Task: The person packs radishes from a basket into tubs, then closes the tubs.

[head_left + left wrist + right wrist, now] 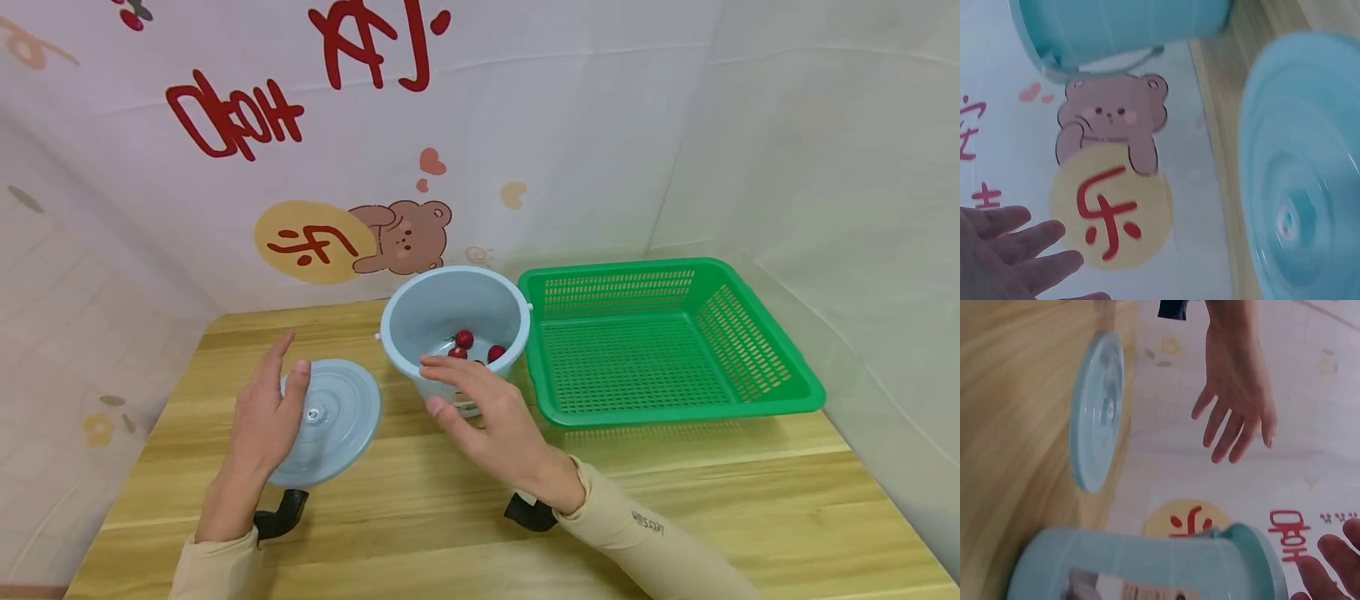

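A light blue plastic bucket stands upright on the table, with several small round red pieces, fruit or radishes, at its bottom. To its left lies the round light blue lid, a small knob at its centre. My left hand hovers at the lid's left side, fingers extended and holding nothing; the right wrist view shows that hand apart from the lid. In front of the bucket, my right hand has its fingers loosely extended, overlapping the front rim in the head view. Its palm is empty.
A green perforated plastic basket sits right of the bucket, close against it. Behind the wooden table hangs a white wall cloth with a printed bear and red characters. Black wrist mounts show under both wrists.
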The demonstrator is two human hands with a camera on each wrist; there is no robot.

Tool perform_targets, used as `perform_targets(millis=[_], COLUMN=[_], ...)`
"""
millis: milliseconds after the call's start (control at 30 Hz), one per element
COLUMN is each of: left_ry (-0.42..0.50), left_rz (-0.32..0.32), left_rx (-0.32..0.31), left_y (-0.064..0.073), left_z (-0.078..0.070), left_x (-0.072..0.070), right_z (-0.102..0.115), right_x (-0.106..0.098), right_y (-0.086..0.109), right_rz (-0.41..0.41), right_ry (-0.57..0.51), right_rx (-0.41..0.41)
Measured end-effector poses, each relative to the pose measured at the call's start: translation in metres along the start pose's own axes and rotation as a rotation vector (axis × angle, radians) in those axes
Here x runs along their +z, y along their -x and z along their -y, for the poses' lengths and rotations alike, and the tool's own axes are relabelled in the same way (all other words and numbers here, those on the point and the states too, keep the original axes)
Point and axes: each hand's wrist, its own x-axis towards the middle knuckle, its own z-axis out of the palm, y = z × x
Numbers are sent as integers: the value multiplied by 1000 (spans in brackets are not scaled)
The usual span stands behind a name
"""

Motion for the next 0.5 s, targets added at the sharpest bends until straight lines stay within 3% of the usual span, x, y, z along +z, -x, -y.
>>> perform_targets(millis=[333,500], left_ry=[-36,-78], left_rz=[11,41], left_rx=[-51,-97], left_y=[17,24], left_z=[33,50], left_x=[-25,-32], right_z=[9,9], right_x=[32,48], right_y=[0,0], right_rz=[112,206], right_ry=[36,30], right_rx=[-29,46])
